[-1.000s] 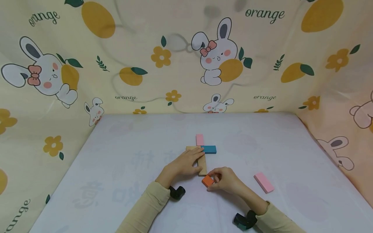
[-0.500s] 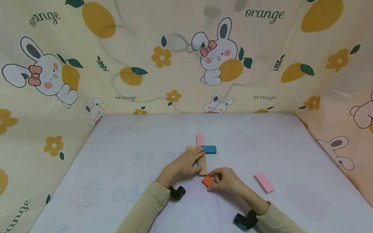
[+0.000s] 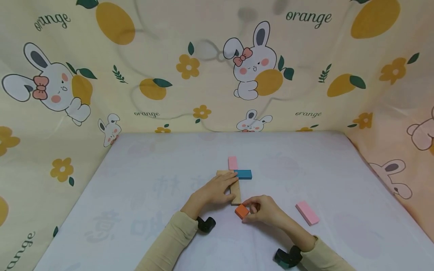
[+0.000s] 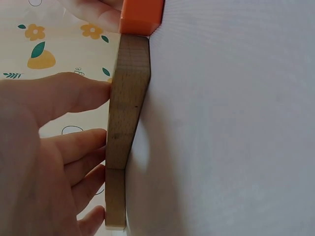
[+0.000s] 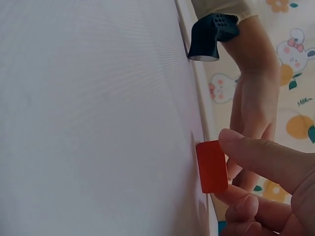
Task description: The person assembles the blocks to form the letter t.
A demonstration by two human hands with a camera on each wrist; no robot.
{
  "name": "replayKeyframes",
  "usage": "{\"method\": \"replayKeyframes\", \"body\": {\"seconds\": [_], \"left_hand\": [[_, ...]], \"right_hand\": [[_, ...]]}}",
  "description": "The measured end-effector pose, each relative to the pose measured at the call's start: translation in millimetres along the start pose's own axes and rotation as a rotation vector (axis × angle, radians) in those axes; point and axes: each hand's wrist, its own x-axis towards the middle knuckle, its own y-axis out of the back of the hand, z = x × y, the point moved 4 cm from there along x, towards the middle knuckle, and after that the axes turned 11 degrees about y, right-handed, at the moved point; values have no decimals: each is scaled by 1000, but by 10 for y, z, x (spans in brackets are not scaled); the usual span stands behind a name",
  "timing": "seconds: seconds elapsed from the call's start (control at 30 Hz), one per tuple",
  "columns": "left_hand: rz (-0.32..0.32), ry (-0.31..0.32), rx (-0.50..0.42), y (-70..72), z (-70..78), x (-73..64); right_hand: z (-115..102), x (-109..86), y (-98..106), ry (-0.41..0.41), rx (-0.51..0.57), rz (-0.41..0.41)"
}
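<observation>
Spread over the natural wood blocks, my left hand point(image 3: 215, 188) rests its fingertips on their tops. One long wood block point(image 3: 236, 196) points toward me, and another wood block point(image 3: 222, 172) sticks out left at its far end, partly hidden by the fingers. A blue block point(image 3: 245, 174) extends right from there, and a pink block point(image 3: 232, 163) lies beyond. My right hand point(image 3: 264, 209) pinches a small orange block point(image 3: 242, 211) between thumb and finger. That block sits turned at an angle by the near end of the long wood block; in the left wrist view they appear to touch.
A second, longer pink block point(image 3: 307, 213) lies apart on the white tabletop point(image 3: 135, 218), to the right of my right hand. Black wrist cameras point(image 3: 287, 257) hang from both wrists. A rabbit-and-orange printed cloth point(image 3: 210, 86) stands behind and at the sides.
My right wrist shifts very slightly to the right, while the fingers stay on the orange block. The left hand and the other blocks keep their places.
</observation>
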Motion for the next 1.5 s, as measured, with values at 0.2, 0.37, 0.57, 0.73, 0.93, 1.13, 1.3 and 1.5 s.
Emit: {"method": "replayKeyframes", "body": {"seconds": [0.2, 0.37, 0.57, 0.73, 0.93, 1.13, 1.3, 1.5], "left_hand": [[-3, 0, -6, 8, 5, -9], [-5, -4, -7, 4, 3, -9], [-6, -6, -2, -3, 7, -7], [-4, -5, 4, -8, 7, -9], [2, 2, 4, -5, 5, -5], [-14, 11, -7, -22, -7, -11], [-14, 7, -8, -31, -7, -8], [-6, 1, 3, -19, 2, -6]], "right_hand": [[-26, -17, 35, -14, -17, 3], [-51, -36, 70, -8, -29, 17], [-72, -52, 102, 27, -26, 18], [-55, -64, 148, 40, -52, 12], [-60, -78, 251, 68, -94, 24], [-71, -104, 340, 82, -68, 20], [-30, -138, 416, 101, -71, 25], [43, -215, 523, 126, -97, 47]]}}
